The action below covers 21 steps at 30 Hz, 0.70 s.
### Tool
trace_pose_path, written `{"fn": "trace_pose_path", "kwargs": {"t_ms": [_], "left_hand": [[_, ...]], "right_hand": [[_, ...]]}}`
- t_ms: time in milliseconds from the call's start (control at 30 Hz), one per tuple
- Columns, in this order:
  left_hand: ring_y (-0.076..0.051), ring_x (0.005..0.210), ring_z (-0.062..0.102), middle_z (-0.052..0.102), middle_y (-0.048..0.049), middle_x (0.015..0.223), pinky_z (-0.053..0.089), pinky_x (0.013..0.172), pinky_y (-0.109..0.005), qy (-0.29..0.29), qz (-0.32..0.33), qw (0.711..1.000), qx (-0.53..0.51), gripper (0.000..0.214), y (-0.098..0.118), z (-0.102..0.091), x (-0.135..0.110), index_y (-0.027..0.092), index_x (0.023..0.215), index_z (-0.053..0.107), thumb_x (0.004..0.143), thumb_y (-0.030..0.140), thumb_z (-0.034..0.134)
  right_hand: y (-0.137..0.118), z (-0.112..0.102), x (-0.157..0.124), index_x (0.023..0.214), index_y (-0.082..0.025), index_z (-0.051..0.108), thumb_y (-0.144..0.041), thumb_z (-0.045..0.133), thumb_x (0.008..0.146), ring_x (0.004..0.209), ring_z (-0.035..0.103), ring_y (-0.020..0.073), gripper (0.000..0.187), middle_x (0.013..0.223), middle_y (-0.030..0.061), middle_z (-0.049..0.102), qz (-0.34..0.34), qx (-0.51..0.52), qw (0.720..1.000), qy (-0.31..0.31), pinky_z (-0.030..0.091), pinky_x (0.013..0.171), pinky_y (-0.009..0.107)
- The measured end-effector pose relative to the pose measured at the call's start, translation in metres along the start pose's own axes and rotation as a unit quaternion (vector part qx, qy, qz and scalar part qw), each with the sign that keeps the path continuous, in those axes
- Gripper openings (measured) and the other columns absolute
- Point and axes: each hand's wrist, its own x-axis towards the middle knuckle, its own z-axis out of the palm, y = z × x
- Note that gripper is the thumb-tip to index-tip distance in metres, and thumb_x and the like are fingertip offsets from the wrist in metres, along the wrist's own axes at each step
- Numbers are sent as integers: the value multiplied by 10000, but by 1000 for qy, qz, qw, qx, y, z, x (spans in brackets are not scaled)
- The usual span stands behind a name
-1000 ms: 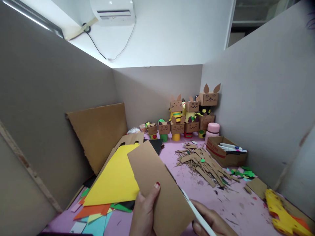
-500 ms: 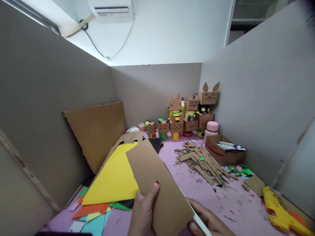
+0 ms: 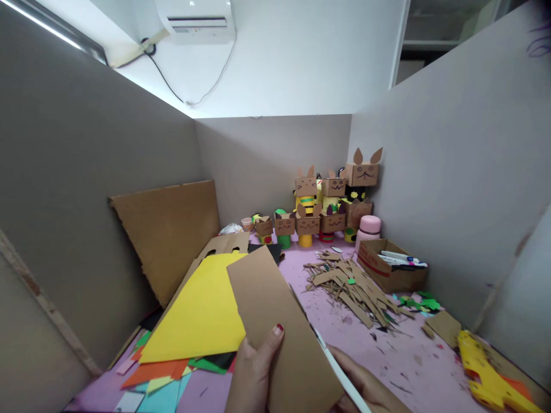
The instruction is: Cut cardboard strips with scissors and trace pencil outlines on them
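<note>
A flat piece of brown cardboard (image 3: 279,321) is held up in front of me, tilted toward the left at its top. My left hand (image 3: 256,364) is closed on its lower left side, thumb lying across the face. At the board's right edge, my right hand (image 3: 361,378) is closed around a slim white utility knife (image 3: 340,370). Its thin dark front part lies along that edge, partly hidden behind the cardboard. The right fingertips are mostly out of sight.
Cardboard scraps (image 3: 353,287) lie in a pile right of centre. Yellow paper (image 3: 198,312) covers coloured sheets at left. An open box of markers (image 3: 391,278), a pink bottle (image 3: 368,229), a yellow glue gun (image 3: 486,367) and several cardboard animal figures (image 3: 307,221) stand or lie around.
The cardboard has shifted slightly right and down in view with both hands. The knife's dark front part now shows more along the edge. Both hands keep their hold.
</note>
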Motion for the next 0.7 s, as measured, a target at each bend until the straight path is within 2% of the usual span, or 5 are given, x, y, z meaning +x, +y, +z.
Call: {"fn": "trace_pose_path", "kwargs": {"t_ms": [100, 233, 400, 533, 700], "left_hand": [[-302, 811, 693, 728, -134, 929, 552, 682, -397, 0, 1, 1000, 6, 562, -1, 1, 0, 158, 1125, 565, 618, 299, 762], [-308, 800, 693, 733, -128, 875, 549, 682, -409, -2, 5, 1000, 18, 560, 0, 2, 0, 154, 1111, 582, 610, 323, 764], [-306, 803, 691, 734, -121, 863, 548, 683, -410, 2, 17, 1000, 20, 569, -1, 2, 1, 155, 1109, 582, 600, 328, 769], [-308, 782, 692, 733, -130, 868, 549, 663, -408, -3, 18, 1000, 17, 573, -2, 2, 2, 146, 1102, 582, 596, 337, 770], [-309, 776, 694, 733, -130, 855, 548, 673, -410, -4, 9, 1000, 15, 552, -1, 2, 1, 143, 1087, 591, 600, 333, 768]], "right_hand": [[-1, 0, 1, 1277, -275, 524, -490, 735, 666, 1274, 407, 276, 682, 1307, 52, 543, -3, -6, 1000, 7, 261, 1076, 372], [-3, -2, 1, 1273, -314, 521, -482, 728, 676, 1187, 500, 289, 654, 1241, 42, 600, 20, 1, 999, -27, 388, 980, 364], [-4, -1, 2, 1285, -260, 514, -511, 716, 679, 1129, 540, 284, 686, 1143, 68, 646, 26, 5, 999, -21, 400, 959, 359], [-2, -1, 3, 1281, -239, 517, -521, 720, 668, 973, 617, 262, 705, 1063, 72, 672, 24, 16, 999, -26, 456, 858, 341], [-2, -3, 5, 1240, -230, 562, -547, 732, 641, 969, 616, 271, 699, 1040, 77, 678, 21, -16, 1000, -17, 416, 928, 373]]}}
